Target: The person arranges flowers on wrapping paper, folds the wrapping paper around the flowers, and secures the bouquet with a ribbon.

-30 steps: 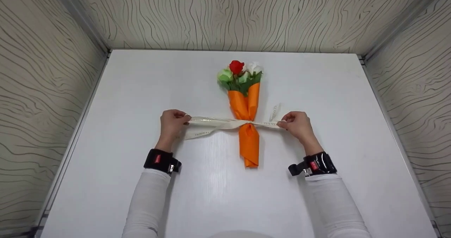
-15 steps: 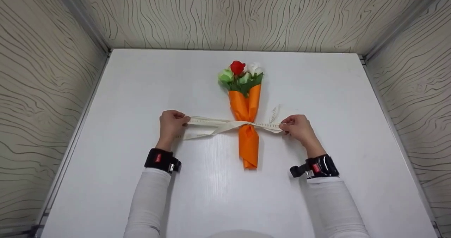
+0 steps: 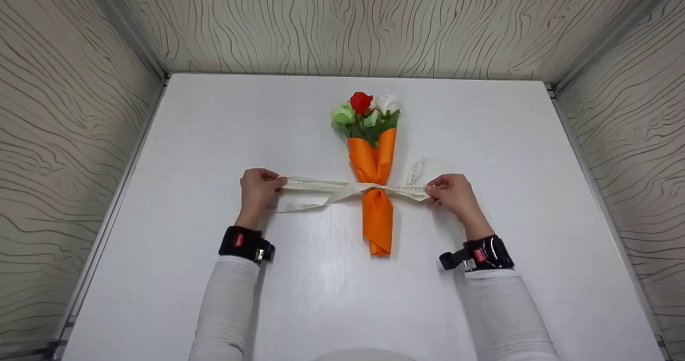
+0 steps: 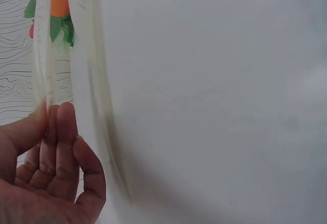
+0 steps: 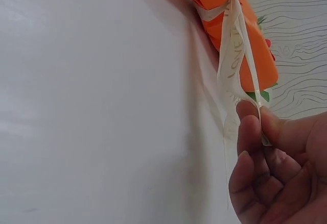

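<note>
A bouquet (image 3: 378, 222) wrapped in orange paper lies on the white table, with red, white and pale green flowers (image 3: 361, 102) at its far end. Around its narrow waist runs a cream ribbon (image 3: 316, 185) printed with lettering, crossed at the front. The left hand (image 3: 259, 192) pinches one stretch of ribbon between thumb and fingertips, left of the bouquet; a loose tail (image 4: 110, 132) hangs beside that hand. To the right, the right hand (image 3: 452, 195) pinches the other stretch, seen as a fold (image 5: 258, 101) between thumb and forefinger in the right wrist view. Another loose end curls behind it.
The white table (image 3: 321, 307) has a patterned wall (image 3: 342, 27) along its back edge and similar panels at both sides. Black wrist straps with small cameras (image 3: 246, 243) sit on both wrists, over white sleeves.
The right hand has shifted slightly right and nearer the body, still pinching the ribbon. The left hand has eased a little to the left. The bouquet has barely moved.
</note>
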The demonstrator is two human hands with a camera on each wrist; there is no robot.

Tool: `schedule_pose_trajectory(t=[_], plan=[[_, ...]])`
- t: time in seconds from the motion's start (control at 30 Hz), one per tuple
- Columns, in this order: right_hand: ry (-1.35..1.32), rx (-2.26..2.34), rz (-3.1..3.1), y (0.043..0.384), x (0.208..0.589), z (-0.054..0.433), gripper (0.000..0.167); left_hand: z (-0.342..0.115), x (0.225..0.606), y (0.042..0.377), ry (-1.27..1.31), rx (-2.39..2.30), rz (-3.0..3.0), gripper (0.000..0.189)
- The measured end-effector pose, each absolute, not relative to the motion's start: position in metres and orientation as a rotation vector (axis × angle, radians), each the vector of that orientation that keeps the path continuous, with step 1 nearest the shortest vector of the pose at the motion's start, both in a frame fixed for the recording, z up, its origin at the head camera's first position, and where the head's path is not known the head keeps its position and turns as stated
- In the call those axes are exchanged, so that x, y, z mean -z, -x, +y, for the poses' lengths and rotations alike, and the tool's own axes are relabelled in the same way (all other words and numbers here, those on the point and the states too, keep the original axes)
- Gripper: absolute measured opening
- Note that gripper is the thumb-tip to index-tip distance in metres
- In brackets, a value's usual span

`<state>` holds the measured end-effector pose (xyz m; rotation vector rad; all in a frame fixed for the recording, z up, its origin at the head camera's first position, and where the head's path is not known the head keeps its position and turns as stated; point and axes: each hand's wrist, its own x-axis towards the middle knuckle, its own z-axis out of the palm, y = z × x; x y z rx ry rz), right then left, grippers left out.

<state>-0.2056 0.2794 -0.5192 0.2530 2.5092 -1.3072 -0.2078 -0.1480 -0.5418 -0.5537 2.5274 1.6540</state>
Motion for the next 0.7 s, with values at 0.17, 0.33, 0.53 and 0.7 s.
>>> schedule_pose_trajectory(t=[0.17,0.33,0.53,0.7], plan=[[-0.379,1.286,2.611,0.2053,0.5117,0.2802,0.024,-0.1480,0.5412,0.2075,0.549,-1.652,2.514,0.020],[-0.438,1.332,2.632,0.2071,0.5082,0.2805,0.029,-0.1484,0.5408,0.2058,0.554,-1.632,2.509,0.020],[-0.499,1.325,2.660,0.2079,0.5091,0.2810,0.038,-0.1475,0.5418,0.2055,0.572,-1.636,2.507,0.019],[-0.449,1.307,2.615,0.2090,0.5094,0.2843,0.040,-0.1485,0.5413,0.2036,0.555,-1.675,2.495,0.018]])
